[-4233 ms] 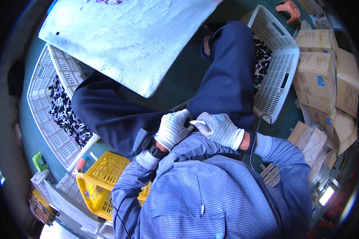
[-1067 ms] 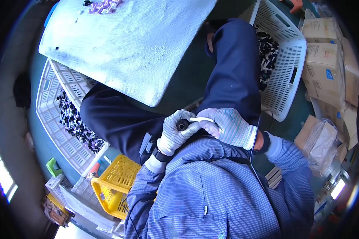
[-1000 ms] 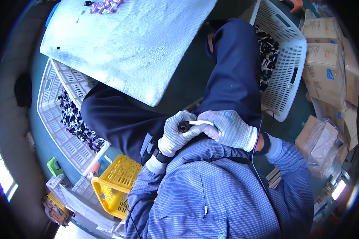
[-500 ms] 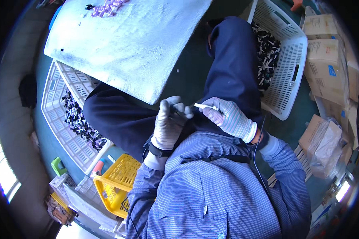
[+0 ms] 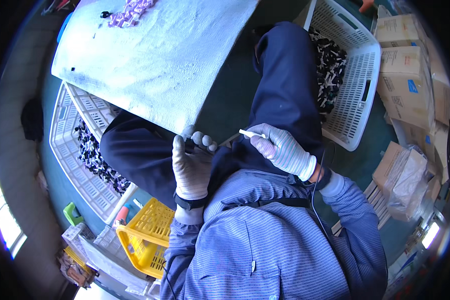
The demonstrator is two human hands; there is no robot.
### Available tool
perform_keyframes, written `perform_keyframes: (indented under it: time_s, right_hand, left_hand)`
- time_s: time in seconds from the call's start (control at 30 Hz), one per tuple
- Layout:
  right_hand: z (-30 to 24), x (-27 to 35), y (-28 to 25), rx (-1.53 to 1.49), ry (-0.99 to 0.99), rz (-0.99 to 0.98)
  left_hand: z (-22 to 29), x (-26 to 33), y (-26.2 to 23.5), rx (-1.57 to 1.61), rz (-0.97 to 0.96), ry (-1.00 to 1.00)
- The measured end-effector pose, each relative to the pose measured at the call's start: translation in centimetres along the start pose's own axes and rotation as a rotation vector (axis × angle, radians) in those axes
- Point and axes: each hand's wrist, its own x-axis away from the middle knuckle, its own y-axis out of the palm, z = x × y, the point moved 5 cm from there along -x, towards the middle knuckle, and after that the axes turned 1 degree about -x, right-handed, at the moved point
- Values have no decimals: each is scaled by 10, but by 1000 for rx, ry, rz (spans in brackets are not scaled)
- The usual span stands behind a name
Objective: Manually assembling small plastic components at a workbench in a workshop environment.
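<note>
Gloved hands are seen above the lap of a seated person in dark trousers, just below the near edge of a table point(image 5: 150, 60) covered with a pale cloth. A thin white stick point(image 5: 251, 133) is pinched between the fingertips of the right hand point(image 5: 284, 151), just right of that edge. The left hand point(image 5: 191, 167) is curled shut around a small dark part point(image 5: 189, 143), mostly hidden by the fingers, directly under the edge. Stick and part are held apart, not yet joined.

A few lilac pieces point(image 5: 132, 11) are laid out at the far end of the table, which suggests only a small share of the work is finished. Many black-and-white parts are heaped in a white basket point(image 5: 357, 95) to the right of the table and in a second white basket point(image 5: 72, 150) to its left, so most appears left to do. A yellow crate point(image 5: 145, 240) is seen below the table, cardboard boxes point(image 5: 405, 65) well to its right.
</note>
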Motion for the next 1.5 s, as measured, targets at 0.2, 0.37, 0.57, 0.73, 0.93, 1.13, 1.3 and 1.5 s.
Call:
perform_keyframes:
  time_s: [0.2,0.37,0.57,0.73,0.93,1.13,1.3,1.5]
  right_hand:
    - [3,2,7,-241,3,-63]
    - [-13,7,8,-131,47,-64]
    - [-18,11,8,-327,59,-50]
    - [-15,19,-1,-193,-72,9]
    - [-31,28,-13,27,-250,164]
    - [-37,33,-21,114,-358,286]
    - [-30,22,-11,140,-314,214]
    - [-18,21,-12,60,-312,249]
  left_hand:
    - [-5,-3,1,232,-150,-132]
    - [-14,-6,8,412,-91,-207]
    - [-22,-6,15,582,-42,-281]
    - [-33,-11,19,620,-59,-338]
    - [-62,-22,23,766,-137,-637]
    - [-64,-31,11,413,-110,-533]
    - [-54,-32,2,304,-4,-381]
    - [-63,-29,10,209,-4,-376]
